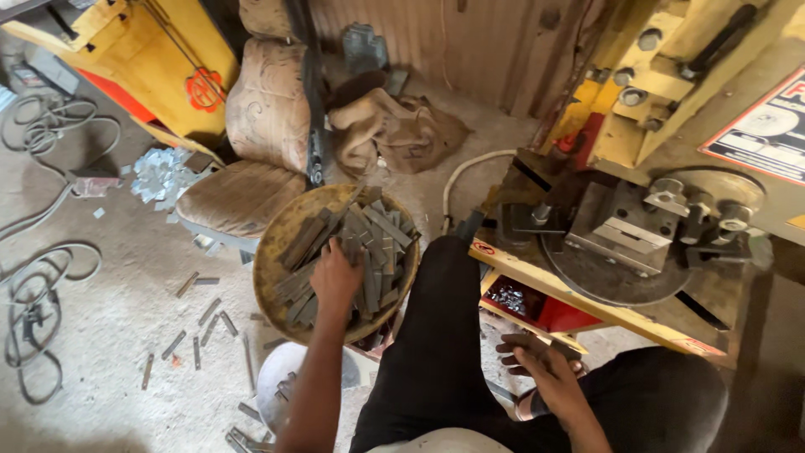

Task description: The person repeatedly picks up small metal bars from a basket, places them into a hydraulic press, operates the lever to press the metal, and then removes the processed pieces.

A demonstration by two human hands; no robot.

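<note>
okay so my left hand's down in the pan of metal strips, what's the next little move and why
Probably close the left hand on a few metal strips and lift them out of the round pan. That hand already rests on the pile, while the right hand holds a strip beside the press.

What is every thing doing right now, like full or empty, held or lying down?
Round pan: heaped with flat metal strips.
Left hand: reaching into the strips, fingers curled.
Right hand: holding a few strips.
Press machine: bed bare.
Red tray: holds small metal bits.
Floor strips: lying scattered.
</note>
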